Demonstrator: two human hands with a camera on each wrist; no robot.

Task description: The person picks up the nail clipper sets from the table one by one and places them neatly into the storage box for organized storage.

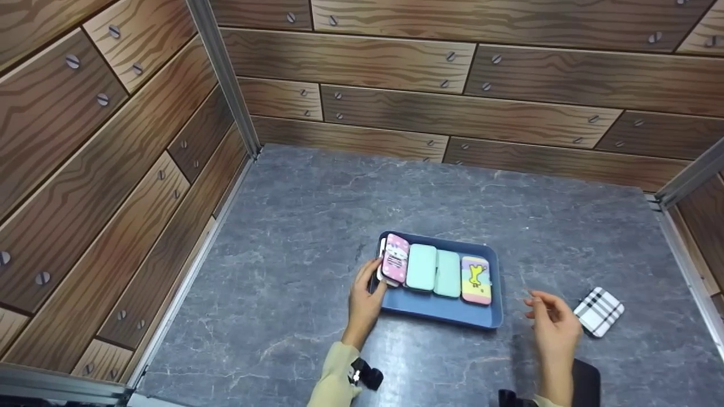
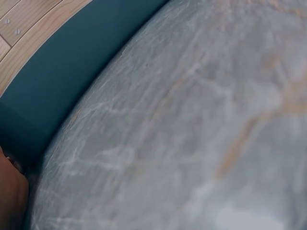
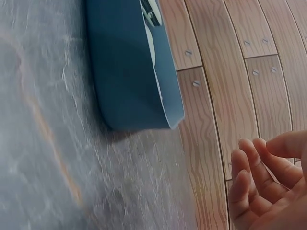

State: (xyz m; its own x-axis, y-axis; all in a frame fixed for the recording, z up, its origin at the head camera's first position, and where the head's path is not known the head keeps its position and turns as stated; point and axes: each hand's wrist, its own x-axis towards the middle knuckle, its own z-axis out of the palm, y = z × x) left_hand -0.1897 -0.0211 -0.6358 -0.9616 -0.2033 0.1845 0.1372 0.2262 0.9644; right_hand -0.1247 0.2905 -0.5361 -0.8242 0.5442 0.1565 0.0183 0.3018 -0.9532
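Note:
A blue tray [image 1: 441, 314] holds a row of small rounded flat cases. At its left end, a pink case [image 1: 395, 259] with a cartoon print lies tilted over a white one. My left hand [image 1: 365, 302] is at that end, its thumb and fingers holding the pink case by its lower left edge; the left wrist view barely catches this hand. Two mint-green cases [image 1: 421, 268] and a yellow-and-pink case [image 1: 476, 280] fill the rest of the row. Right of the tray, my right hand [image 1: 557, 325] hovers with loosely bent fingers, nothing visible in it.
A black-and-white plaid case [image 1: 599, 312] lies on the grey marbled table [image 1: 294, 226], just right of my right hand. A black object [image 1: 586, 384] sits by the right forearm. Wood-patterned walls [image 1: 362, 62] enclose the table at the back and sides.

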